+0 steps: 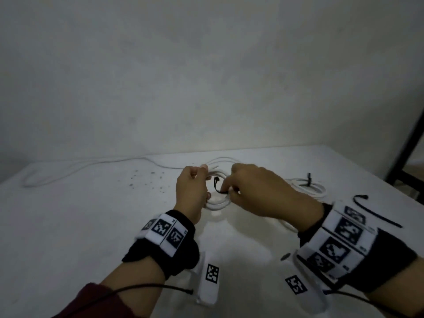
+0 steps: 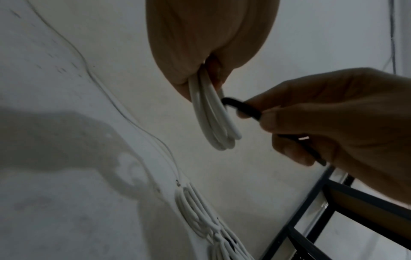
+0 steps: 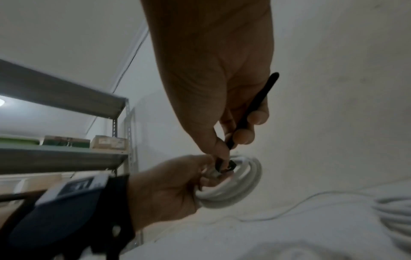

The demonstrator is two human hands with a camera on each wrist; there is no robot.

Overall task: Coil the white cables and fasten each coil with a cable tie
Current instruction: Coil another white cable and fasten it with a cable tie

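My left hand (image 1: 191, 191) grips a coil of white cable (image 1: 218, 203) above the white table (image 1: 91, 226), the loops hanging from its fist (image 2: 213, 119). My right hand (image 1: 257, 191) pinches a black cable tie (image 1: 218, 185) that hooks around the coil's strands (image 2: 240, 107). In the right wrist view the tie's (image 3: 251, 109) long tail runs up through the right fingers, and its head sits at the coil (image 3: 231, 186).
A tied white coil (image 1: 307, 187) lies at the right, with a spare black tie (image 1: 376, 210) near the table's right edge. A loose white cable (image 1: 80, 168) trails along the back left. A dark metal shelf frame (image 1: 410, 138) stands at the right.
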